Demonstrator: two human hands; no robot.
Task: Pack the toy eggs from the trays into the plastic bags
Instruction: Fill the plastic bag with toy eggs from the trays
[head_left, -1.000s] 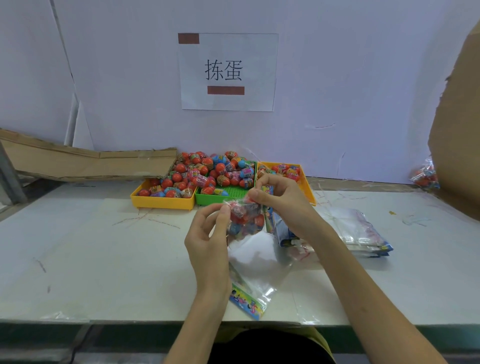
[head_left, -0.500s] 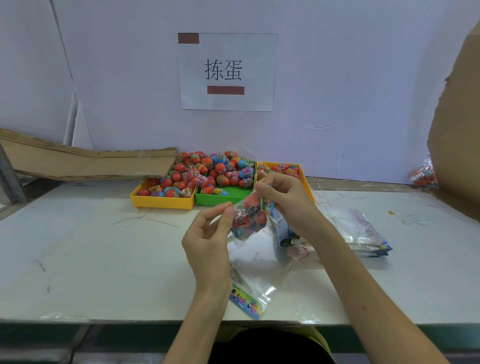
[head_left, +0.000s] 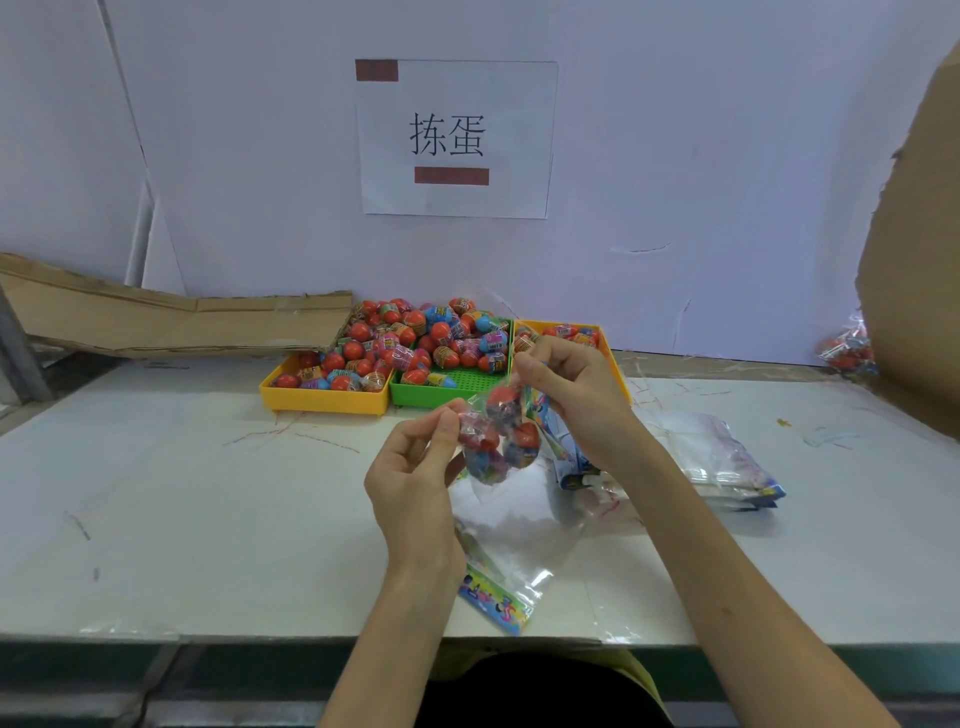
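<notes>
A clear plastic bag holding several red and blue toy eggs hangs above the table between my hands. My left hand pinches its left edge with thumb and forefinger. My right hand pinches the bag's top right corner. Behind them stand three trays: a yellow tray on the left, a green tray in the middle and a second yellow tray on the right. Toy eggs are piled high over the left and middle trays.
An empty clear bag with a colourful header lies at the table's front edge. A stack of flat bags lies to the right. Folded cardboard leans at the back left, a cardboard box stands at the right with a filled bag beside it.
The filled bag has tilted, its right corner lifted higher by my right hand while my left hand shifted slightly left and down along the bag's edge.
</notes>
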